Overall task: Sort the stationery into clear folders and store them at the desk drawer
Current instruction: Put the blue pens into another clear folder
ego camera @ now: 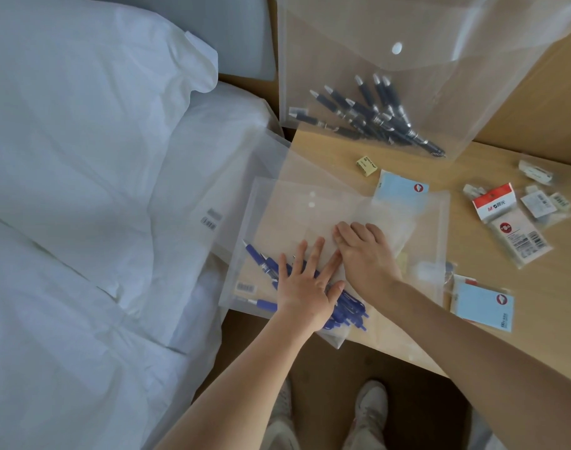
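Two hands: both on the blue-pen folder (310,222) at the counter's (492,323) near-left corner.
Left hand (305,287): flat, fingers spread and straight, palm pressing the folder over the blue pens (342,311); it grips nothing.
Right hand (367,254): palm down just beside the left, fingers bent at the tips and pressing the flap area; no pinch is visible.
Blue pens: inside the folder, bunched toward its near edge, partly under the left hand.
Folder position: overhangs the counter edge toward the bed (82,190); its snap button (311,204) lies beyond the fingertips.
Black-pen folder (417,69): flap down, black pens (371,115) inside, resting farther back on the counter.
Spare folders (232,177): stacked partly beneath the blue-pen folder, spilling onto the bed.
Unsorted items: blue sticky pads (482,306), a small yellow pad (366,164), packaged goods with a red header (511,225), small wrapped pieces (537,172) at the right.
Step in hand: judged to be flattening and closing the blue-pen folder.
Progress: two pen groups bagged; pads and packets loose; nothing stored. No drawer is in view.
Next move: likely needs the flap lined up and the snap pressed home, with the left hand steadying the pens.
Risk: the overhanging folder could slide off if pressure eases.
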`<state>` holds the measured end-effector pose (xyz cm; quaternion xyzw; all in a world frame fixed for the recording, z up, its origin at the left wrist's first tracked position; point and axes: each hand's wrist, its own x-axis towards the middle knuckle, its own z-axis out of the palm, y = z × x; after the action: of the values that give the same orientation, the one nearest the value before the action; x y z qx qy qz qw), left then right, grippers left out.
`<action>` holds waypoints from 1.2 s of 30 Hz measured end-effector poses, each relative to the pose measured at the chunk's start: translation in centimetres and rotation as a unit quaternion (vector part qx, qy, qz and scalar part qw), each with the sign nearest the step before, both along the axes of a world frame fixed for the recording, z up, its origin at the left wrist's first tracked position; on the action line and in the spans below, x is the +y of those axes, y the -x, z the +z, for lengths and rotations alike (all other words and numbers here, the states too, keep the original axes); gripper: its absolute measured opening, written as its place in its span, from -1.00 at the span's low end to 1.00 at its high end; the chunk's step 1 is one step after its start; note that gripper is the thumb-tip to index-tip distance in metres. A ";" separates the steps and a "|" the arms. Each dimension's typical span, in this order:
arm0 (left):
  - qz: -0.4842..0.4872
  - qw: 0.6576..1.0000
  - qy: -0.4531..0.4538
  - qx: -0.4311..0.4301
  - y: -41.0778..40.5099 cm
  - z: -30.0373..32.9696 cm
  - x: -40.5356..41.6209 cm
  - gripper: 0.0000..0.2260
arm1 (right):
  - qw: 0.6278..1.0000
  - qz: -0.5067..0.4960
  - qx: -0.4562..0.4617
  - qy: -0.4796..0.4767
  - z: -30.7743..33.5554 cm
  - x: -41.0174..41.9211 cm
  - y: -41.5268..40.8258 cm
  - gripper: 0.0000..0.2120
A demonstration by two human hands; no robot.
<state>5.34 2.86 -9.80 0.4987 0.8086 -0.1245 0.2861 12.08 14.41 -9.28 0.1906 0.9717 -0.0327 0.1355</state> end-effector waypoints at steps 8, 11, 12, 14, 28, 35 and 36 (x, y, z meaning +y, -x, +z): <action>0.120 0.968 -0.203 -0.084 2.5 2.0 -2.3 -0.55 | 0.956 -0.165 0.200 0.140 1.5 1.9 -2.7 -0.59; 0.248 0.936 -0.250 -0.003 5.3 2.0 -4.6 -0.53 | 0.898 -0.316 0.297 0.075 2.6 3.1 -5.5 -0.54; 0.289 0.927 -0.239 0.006 6.3 2.0 -5.3 -0.53 | 0.881 -0.367 0.289 0.077 2.7 3.4 -6.5 -0.50; 0.350 0.910 -0.220 -0.018 7.8 2.0 -6.5 -0.56 | 0.829 -0.469 0.273 0.136 2.7 3.8 -8.1 -0.43; 0.384 0.904 -0.169 -0.081 10.4 2.9 -6.6 -0.75 | 0.545 -0.620 0.324 0.462 2.0 3.3 -10.3 -0.90; 0.312 0.931 -0.154 -0.113 11.7 5.6 -5.9 -0.84 | 0.540 -0.609 0.351 0.463 4.5 3.8 -10.5 -0.95; 0.305 0.931 -0.159 -0.124 11.9 6.3 -5.6 -0.86 | 0.540 -0.603 0.360 0.464 5.1 4.2 -10.5 -0.94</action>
<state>-6.56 -2.73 -3.51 0.2783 0.8892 0.1620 0.3250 22.56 18.57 -4.19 0.6140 0.4435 -0.6192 -0.2074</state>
